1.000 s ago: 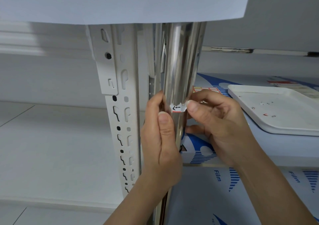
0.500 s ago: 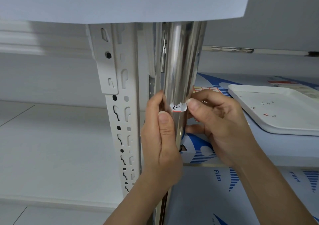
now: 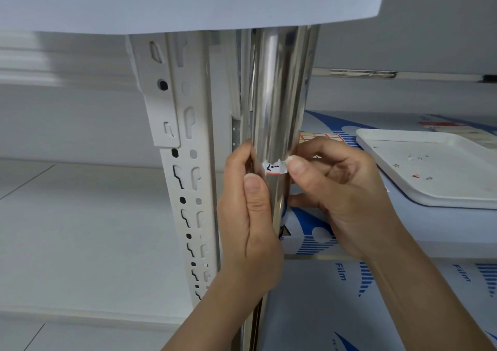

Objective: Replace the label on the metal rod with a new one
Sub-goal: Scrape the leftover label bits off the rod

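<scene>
The left hand point(image 3: 248, 216) grips the upright metal rod point(image 3: 279, 95), thumb just below the torn white label point(image 3: 274, 168). The right hand point(image 3: 338, 189) pinches the label's right edge. Farther right lies a white tray point(image 3: 430, 167).

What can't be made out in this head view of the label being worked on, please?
- Label: torn; black marks too small to read.
- Metal rod: top hidden behind the white sheet, lower part behind the left hand.
- Right hand: whether its thumb and finger pinch the label's edge or only touch it is unclear.
- Bits on the white tray: too small to identify.
</scene>
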Tool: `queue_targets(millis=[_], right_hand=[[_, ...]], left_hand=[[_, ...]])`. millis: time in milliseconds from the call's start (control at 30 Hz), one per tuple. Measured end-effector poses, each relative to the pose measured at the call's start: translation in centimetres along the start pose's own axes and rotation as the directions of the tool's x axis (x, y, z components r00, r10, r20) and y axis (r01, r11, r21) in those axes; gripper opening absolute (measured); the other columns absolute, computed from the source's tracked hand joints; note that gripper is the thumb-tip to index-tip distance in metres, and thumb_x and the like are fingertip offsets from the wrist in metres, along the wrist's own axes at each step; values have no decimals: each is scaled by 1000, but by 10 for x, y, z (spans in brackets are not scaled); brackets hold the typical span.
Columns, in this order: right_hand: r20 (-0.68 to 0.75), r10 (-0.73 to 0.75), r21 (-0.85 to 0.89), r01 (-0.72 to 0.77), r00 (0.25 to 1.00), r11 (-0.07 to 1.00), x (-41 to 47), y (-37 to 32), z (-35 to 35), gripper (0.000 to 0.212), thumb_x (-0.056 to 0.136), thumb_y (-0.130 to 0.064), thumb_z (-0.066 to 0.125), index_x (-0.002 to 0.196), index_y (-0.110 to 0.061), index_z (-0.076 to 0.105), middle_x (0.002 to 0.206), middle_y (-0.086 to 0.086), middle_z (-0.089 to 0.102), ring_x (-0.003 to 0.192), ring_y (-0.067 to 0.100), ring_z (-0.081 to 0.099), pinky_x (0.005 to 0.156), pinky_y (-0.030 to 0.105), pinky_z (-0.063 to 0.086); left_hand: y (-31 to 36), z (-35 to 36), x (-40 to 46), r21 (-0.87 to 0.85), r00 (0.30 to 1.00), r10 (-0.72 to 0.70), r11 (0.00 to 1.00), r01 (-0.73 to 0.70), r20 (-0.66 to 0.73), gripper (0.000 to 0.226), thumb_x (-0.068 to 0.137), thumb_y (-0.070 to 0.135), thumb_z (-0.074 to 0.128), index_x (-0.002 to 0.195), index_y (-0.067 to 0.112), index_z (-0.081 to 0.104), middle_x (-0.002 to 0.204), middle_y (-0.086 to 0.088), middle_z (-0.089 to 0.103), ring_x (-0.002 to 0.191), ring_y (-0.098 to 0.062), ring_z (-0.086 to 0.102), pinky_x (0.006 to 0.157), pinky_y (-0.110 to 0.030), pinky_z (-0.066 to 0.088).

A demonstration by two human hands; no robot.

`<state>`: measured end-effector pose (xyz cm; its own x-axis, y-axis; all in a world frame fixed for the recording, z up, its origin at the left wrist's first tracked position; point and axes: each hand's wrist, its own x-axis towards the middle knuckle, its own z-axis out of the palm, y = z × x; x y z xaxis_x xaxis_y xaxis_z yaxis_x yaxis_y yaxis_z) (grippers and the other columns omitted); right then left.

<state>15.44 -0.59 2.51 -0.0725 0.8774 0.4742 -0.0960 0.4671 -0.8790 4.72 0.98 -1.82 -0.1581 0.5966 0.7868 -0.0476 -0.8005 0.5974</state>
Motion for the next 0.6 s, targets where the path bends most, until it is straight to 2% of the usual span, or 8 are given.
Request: queue_targets(millis=[133,233,367,467,533,600], right_hand=[[3,-23,-33,23,1000,999,0,1,0,9,79,-18,73,87,-16,70,82,0,76,78,18,75,63,28,59],[27,-27,-26,28,999,999,-1,2,-3,15,80,-23,66,92,-17,71,87,2,76,81,20,74,64,30,59],[48,-21,-30,22,999,999,-2,4,-7,17,79,-24,68,95,-20,73,92,7,77,85,24,74,69,36,60],[50,-13,-26,15,999,1000,-2,4,-7,18,79,-23,68,96,-19,73,92,8,77,85,25,74,70,37,61],[42,-8,-14,8,999,1000,-2,4,-7,19,78,-23,69,96,-18,73,91,9,77,85,26,74,70,39,61],[46,-2,-3,2,999,1000,-1,4,-7,19,78,-22,69,96,-17,73,91,9,77,84,26,74,72,42,61]], left_hand=[[-1,0,0,10,1000,2,1000,-2,1,31,99,23,23,119,16,47,84,-7,51,72,-20,51,64,-35,46],[0,0,0,19,1000,16,1000,-16,1,30,99,20,23,117,16,47,83,-7,48,72,-16,48,65,-27,44],[-1,0,0,5,1000,5,1000,-5,-4,30,99,22,23,117,18,47,83,-7,49,72,-19,49,64,-31,44],[-1,0,0,0,1000,-8,1000,8,-9,33,99,23,24,119,13,49,84,-6,52,72,-18,51,66,-28,45],[-1,0,0,-3,1000,-5,1000,5,-6,31,99,23,24,118,17,48,85,-8,51,73,-19,50,67,-27,45],[0,1,-1,3,1000,0,1000,0,-2,31,99,21,23,118,16,47,88,-6,51,76,-16,51,69,-21,44]])
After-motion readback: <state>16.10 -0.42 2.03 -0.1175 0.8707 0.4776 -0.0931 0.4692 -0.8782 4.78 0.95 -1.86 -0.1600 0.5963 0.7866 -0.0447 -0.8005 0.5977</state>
